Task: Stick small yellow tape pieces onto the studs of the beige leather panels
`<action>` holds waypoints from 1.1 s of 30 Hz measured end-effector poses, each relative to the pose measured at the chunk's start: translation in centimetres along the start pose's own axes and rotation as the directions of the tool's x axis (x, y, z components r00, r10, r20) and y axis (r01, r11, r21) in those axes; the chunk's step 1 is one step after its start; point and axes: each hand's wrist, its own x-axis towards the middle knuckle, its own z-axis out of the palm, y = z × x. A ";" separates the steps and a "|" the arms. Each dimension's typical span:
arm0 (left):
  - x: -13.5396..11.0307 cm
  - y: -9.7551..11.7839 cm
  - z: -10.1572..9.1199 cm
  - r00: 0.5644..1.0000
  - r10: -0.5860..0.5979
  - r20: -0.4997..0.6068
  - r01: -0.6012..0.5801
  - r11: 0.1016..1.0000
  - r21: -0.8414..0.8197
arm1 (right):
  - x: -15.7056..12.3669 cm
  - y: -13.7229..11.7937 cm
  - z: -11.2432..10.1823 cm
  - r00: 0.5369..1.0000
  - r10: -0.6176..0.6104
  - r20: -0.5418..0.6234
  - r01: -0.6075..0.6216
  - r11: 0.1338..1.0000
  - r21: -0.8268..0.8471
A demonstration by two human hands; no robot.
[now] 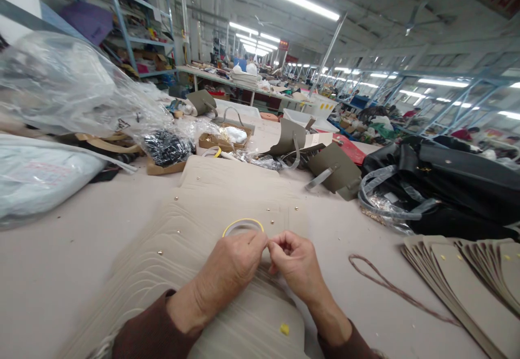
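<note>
My left hand (235, 261) is closed around a roll of yellow-edged tape (244, 222), whose upper rim shows above the knuckles. Close beside it my right hand (294, 261) pinches thumb against forefinger, their tips meeting the left fingertips. Whatever lies in that pinch is too small to make out. Below both hands spreads a fanned stack of beige panels (219, 191), dotted with small metal studs (272, 222). A small yellow tab (284, 329) sticks to a panel near my right forearm.
Right of the stack lie a brown cord loop (377, 278) and more layered panels (467, 283). Black bags (459, 180) sit behind them. Olive pieces (335, 167) and an open box (207, 141) stand at the back. Plastic-wrapped bundles (44, 172) fill the left.
</note>
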 end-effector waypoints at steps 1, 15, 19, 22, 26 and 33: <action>0.0 0.0 0.0 1.000 0.005 -0.013 -0.005 1.000 0.001 | 0.1 0.0 0.1 1.000 0.004 -0.005 -0.004 1.000 0.006; 0.3 0.9 -0.3 0.919 -0.187 0.346 0.125 0.973 0.193 | 1.4 3.6 -3.2 0.947 0.245 0.209 -0.243 0.969 -0.038; 0.5 0.8 -0.2 0.901 -0.188 0.390 0.127 0.976 0.177 | 1.2 3.5 -2.6 0.963 0.218 0.159 -0.188 0.965 -0.182; 0.6 0.8 0.0 0.896 -0.181 0.405 0.123 0.979 0.164 | 1.1 3.1 -2.2 0.988 0.102 0.118 -0.058 0.943 -0.329; 0.7 0.9 0.0 0.881 -0.183 0.437 0.117 0.978 0.174 | 1.0 2.5 -1.6 0.990 -0.098 0.102 0.138 0.833 -0.536; 0.8 0.8 -0.3 0.886 -0.164 0.434 0.108 0.983 0.151 | 0.7 3.2 -2.4 0.994 -0.084 0.064 0.105 0.853 -0.511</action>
